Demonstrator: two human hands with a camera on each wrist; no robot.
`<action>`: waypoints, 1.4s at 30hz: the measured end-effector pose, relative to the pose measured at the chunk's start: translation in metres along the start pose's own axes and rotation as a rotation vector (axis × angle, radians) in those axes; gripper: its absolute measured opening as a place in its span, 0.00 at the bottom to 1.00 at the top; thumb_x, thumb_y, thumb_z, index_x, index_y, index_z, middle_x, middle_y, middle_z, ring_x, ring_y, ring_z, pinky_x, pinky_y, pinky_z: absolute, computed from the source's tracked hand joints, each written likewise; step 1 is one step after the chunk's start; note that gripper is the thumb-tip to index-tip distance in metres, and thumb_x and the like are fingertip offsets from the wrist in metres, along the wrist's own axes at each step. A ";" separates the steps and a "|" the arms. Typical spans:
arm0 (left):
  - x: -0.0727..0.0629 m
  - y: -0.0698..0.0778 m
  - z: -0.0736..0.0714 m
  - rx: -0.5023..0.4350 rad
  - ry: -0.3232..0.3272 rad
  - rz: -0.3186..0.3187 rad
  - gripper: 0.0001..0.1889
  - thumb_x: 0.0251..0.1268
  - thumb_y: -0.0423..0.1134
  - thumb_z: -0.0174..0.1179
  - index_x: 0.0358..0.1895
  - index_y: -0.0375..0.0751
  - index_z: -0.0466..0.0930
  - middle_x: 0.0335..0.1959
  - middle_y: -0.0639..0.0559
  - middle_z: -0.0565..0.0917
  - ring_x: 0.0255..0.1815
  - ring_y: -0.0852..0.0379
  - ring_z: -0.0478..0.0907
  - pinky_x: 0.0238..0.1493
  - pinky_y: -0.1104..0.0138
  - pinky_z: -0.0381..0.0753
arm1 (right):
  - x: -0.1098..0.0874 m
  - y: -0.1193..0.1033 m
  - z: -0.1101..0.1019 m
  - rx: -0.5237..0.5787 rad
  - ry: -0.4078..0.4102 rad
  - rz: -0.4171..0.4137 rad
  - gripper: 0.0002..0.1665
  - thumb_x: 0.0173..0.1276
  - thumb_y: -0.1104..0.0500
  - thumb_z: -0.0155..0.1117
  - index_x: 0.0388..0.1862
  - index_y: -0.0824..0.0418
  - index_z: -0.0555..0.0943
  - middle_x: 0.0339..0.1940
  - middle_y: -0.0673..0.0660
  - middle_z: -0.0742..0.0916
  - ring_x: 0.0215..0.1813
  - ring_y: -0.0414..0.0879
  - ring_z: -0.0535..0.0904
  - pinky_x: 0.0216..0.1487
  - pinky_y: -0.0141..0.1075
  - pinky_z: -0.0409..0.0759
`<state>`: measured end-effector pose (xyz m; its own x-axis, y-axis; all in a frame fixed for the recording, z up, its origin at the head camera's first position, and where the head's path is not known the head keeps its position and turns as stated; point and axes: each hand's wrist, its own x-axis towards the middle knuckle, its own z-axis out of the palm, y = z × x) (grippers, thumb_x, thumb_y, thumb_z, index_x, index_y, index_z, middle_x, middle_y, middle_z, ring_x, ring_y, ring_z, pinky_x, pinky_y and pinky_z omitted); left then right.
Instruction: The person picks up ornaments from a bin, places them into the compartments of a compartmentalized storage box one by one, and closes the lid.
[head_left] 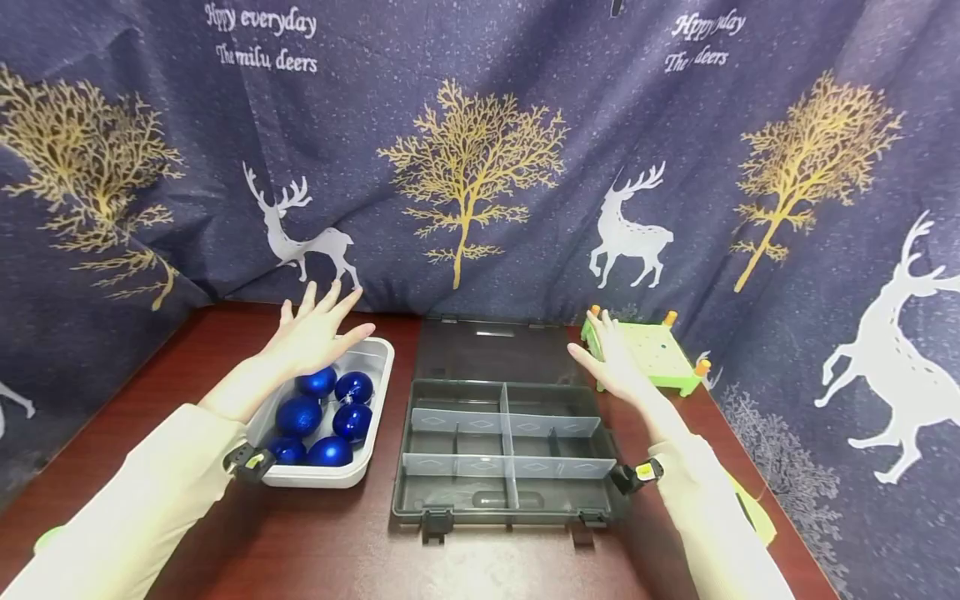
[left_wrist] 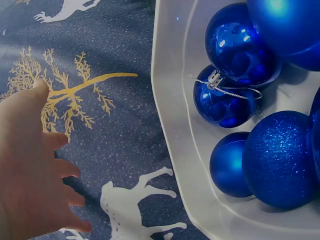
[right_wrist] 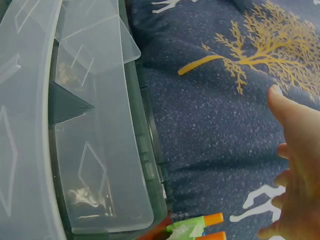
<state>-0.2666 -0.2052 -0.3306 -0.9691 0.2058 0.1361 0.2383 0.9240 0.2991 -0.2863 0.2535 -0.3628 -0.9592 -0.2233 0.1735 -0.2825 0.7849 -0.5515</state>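
Observation:
My left hand (head_left: 318, 331) hovers with spread fingers over the far side of a white plastic bin (head_left: 380, 392). Inside the bin lie several blue ball ornaments (head_left: 298, 415), some shiny, some matt, one glittery (left_wrist: 281, 159) in the left wrist view. My right hand (head_left: 615, 358), fingers extended and holding nothing, is raised beside the near-left part of a light green pegged stand (head_left: 648, 350). Between the hands sits a dark translucent organizer box (head_left: 405, 492), its lid (head_left: 487, 354) laid back. Clear dividers (head_left: 457, 465) split it into several compartments.
The reddish-brown table (head_left: 322, 542) ends at a dark blue cloth (head_left: 510, 250) printed with deer and trees. A yellow-green object (head_left: 757, 517) lies at the right edge, partly behind the right sleeve. Another green piece (head_left: 47, 540) shows beside the left sleeve.

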 end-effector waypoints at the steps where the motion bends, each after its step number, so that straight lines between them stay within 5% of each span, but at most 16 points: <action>1: 0.000 -0.001 0.000 -0.010 -0.003 0.000 0.43 0.69 0.71 0.39 0.78 0.48 0.50 0.79 0.33 0.46 0.77 0.26 0.33 0.68 0.28 0.33 | -0.001 0.001 0.000 0.029 -0.010 0.000 0.45 0.75 0.44 0.51 0.79 0.64 0.47 0.80 0.71 0.45 0.80 0.67 0.37 0.75 0.64 0.40; 13: 0.008 -0.016 0.006 -0.126 -0.010 0.065 0.32 0.70 0.49 0.56 0.67 0.26 0.66 0.64 0.27 0.72 0.66 0.31 0.67 0.68 0.41 0.64 | -0.016 0.027 -0.005 0.308 -0.068 -0.048 0.33 0.76 0.56 0.52 0.74 0.68 0.58 0.73 0.72 0.65 0.73 0.70 0.60 0.71 0.62 0.60; 16: 0.009 -0.020 0.010 -0.162 -0.007 0.092 0.26 0.68 0.44 0.58 0.60 0.25 0.72 0.55 0.28 0.78 0.59 0.32 0.74 0.62 0.43 0.70 | -0.018 0.033 -0.005 0.349 -0.089 -0.049 0.32 0.76 0.59 0.52 0.73 0.71 0.58 0.72 0.72 0.66 0.71 0.71 0.63 0.68 0.41 0.69; 20: 0.008 -0.025 0.012 -0.204 -0.039 0.113 0.18 0.67 0.40 0.60 0.52 0.27 0.78 0.47 0.32 0.83 0.52 0.36 0.79 0.57 0.45 0.75 | -0.022 0.040 -0.003 0.373 -0.086 -0.049 0.30 0.76 0.61 0.52 0.71 0.73 0.60 0.70 0.73 0.68 0.71 0.70 0.64 0.56 0.19 0.66; 29: 0.006 -0.026 0.007 -0.237 -0.188 0.137 0.20 0.67 0.41 0.60 0.53 0.26 0.78 0.47 0.34 0.85 0.52 0.37 0.80 0.57 0.46 0.76 | -0.034 0.054 -0.003 0.423 -0.119 -0.009 0.28 0.75 0.64 0.51 0.67 0.79 0.62 0.67 0.79 0.69 0.68 0.71 0.67 0.53 0.17 0.69; 34: 0.006 -0.028 0.006 -0.227 -0.278 0.179 0.21 0.66 0.39 0.60 0.54 0.24 0.77 0.47 0.33 0.85 0.52 0.37 0.81 0.58 0.47 0.76 | -0.039 0.063 -0.003 0.407 -0.139 -0.002 0.29 0.75 0.61 0.52 0.68 0.77 0.63 0.67 0.77 0.70 0.61 0.39 0.76 0.54 0.18 0.69; 37: 0.006 -0.028 0.007 -0.237 -0.331 0.198 0.22 0.66 0.40 0.61 0.55 0.24 0.76 0.49 0.32 0.84 0.52 0.37 0.81 0.57 0.46 0.77 | -0.040 0.068 -0.003 0.423 -0.149 -0.005 0.29 0.75 0.61 0.52 0.68 0.78 0.63 0.66 0.78 0.71 0.54 0.23 0.72 0.54 0.18 0.70; 42: 0.010 -0.028 0.009 -0.255 -0.414 0.204 0.26 0.64 0.42 0.62 0.58 0.24 0.74 0.54 0.30 0.81 0.56 0.35 0.79 0.59 0.46 0.76 | -0.043 0.071 -0.002 0.395 -0.169 -0.021 0.27 0.74 0.61 0.53 0.66 0.77 0.67 0.64 0.76 0.74 0.59 0.34 0.74 0.54 0.19 0.70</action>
<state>-0.2833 -0.2261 -0.3463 -0.8336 0.5308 -0.1532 0.3826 0.7546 0.5330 -0.2655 0.3205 -0.4076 -0.9326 -0.3540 0.0703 -0.2537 0.5045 -0.8253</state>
